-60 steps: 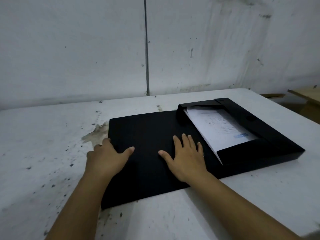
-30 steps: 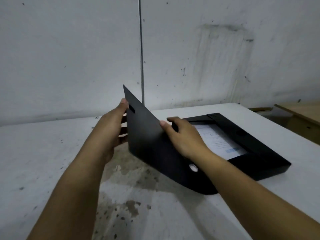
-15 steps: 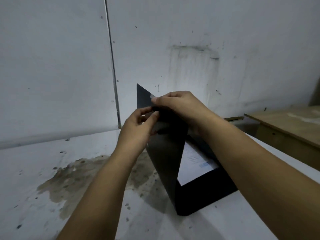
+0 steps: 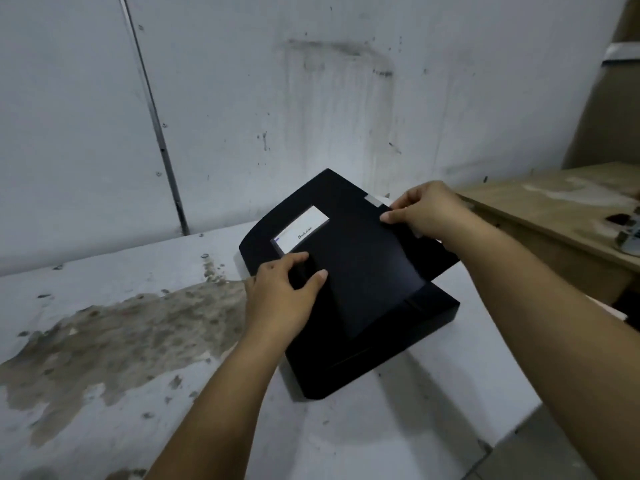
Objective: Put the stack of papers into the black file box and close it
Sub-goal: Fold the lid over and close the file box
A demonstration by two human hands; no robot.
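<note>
The black file box (image 4: 367, 344) lies on the white table (image 4: 398, 431) near its right end. Its black lid (image 4: 360, 258) is folded over the box, slightly raised at the far side. A white label (image 4: 300, 229) shows on the lid's upper left. My left hand (image 4: 284, 299) grips the lid's near left edge, thumb on top. My right hand (image 4: 424, 211) pinches the lid's far right edge, beside a small grey tab (image 4: 373, 199). The papers are hidden under the lid.
A brownish stain (image 4: 121, 327) spreads over the table left of the box. A grey wall (image 4: 277, 98) with a vertical seam rises just behind. A wooden table (image 4: 561, 206) with a small object on it stands to the right.
The lid, standing nearly upright half a second ago, has swung down over the box and papers. Both hands followed it down and to the right, still holding its edges.
</note>
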